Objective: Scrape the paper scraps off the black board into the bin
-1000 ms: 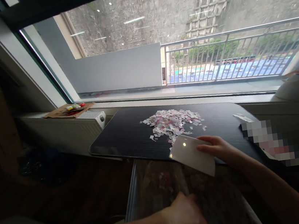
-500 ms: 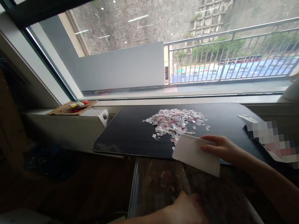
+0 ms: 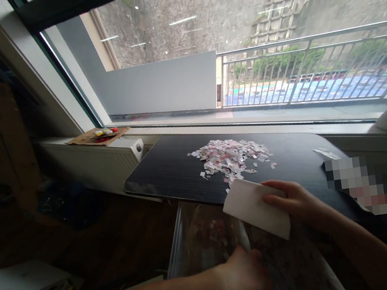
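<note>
My right hand (image 3: 289,199) pinches a blank white card (image 3: 255,208) between thumb and fingers. The card tilts over the table's near edge, its upper corner close to the paper scraps. Small cut paper scraps (image 3: 228,152), white and pinkish, lie in a loose heap on the dark table (image 3: 169,176). Below the table edge is a clear plastic bag (image 3: 189,221), with some scraps visible inside. My left hand (image 3: 248,273) is closed on the near edge of this bag; its fingertips are in shadow and partly hidden.
A radiator (image 3: 102,159) stands left of the table, with brown paper (image 3: 89,137) and small coloured items on top. At the right table end lies a blurred-out item (image 3: 366,188). A window with a railing (image 3: 298,74) outside runs behind. A dark bag (image 3: 66,207) sits on the floor.
My right hand has drawn the white card slightly down toward me and tilted it more over the bag. My left hand stays at the bag's edge. The whole view has shifted a little.
</note>
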`<state>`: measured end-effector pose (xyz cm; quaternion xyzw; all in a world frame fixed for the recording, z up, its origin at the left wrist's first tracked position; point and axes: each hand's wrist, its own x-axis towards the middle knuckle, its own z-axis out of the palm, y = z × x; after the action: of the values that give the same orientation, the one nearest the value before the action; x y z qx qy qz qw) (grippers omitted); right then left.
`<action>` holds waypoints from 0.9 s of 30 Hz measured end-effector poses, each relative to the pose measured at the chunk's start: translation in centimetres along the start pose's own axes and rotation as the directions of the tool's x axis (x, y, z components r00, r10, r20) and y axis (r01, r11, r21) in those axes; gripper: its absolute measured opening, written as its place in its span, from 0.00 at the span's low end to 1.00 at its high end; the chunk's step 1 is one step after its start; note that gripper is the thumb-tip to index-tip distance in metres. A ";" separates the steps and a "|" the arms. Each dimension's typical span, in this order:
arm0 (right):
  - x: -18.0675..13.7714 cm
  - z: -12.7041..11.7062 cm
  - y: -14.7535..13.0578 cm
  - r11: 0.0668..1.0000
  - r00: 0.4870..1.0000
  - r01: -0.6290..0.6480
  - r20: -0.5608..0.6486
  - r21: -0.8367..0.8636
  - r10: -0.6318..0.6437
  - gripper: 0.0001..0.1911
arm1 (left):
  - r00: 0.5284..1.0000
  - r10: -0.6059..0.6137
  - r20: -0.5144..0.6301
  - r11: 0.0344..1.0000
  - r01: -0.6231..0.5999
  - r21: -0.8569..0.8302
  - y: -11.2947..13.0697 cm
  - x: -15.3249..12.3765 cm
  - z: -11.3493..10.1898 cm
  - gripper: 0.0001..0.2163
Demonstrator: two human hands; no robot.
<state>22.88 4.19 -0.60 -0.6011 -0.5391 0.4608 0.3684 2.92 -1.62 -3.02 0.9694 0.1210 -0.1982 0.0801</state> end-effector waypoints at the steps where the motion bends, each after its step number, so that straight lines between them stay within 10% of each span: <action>1: -0.1 0.0 -0.3 1.000 1.000 0.019 -0.018 -0.012 -0.019 0.27 | 1.000 0.001 0.008 1.000 -0.001 -0.009 0.0 0.1 0.1 0.09; 7: -0.8 -1.3 -1.7 0.979 0.966 0.090 -0.223 -0.182 -0.131 0.22 | 0.995 -0.002 -0.095 0.999 -0.001 -0.033 0.0 0.5 1.5 0.09; 19: -2.7 -3.2 -4.7 0.788 0.960 0.166 -0.086 -0.592 -0.267 0.21 | 0.997 -0.004 -0.080 1.000 0.004 0.011 -0.1 0.7 2.2 0.07; 27: 1.3 -2.0 -3.0 0.921 0.961 0.242 -0.054 -0.305 -0.271 0.23 | 1.000 -0.024 0.011 1.000 0.024 0.007 0.2 -0.3 0.3 0.08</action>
<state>23.87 6.03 2.58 -0.5947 -0.6579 0.2936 0.3568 2.63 -1.90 -3.17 0.9670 0.1314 -0.2051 0.0750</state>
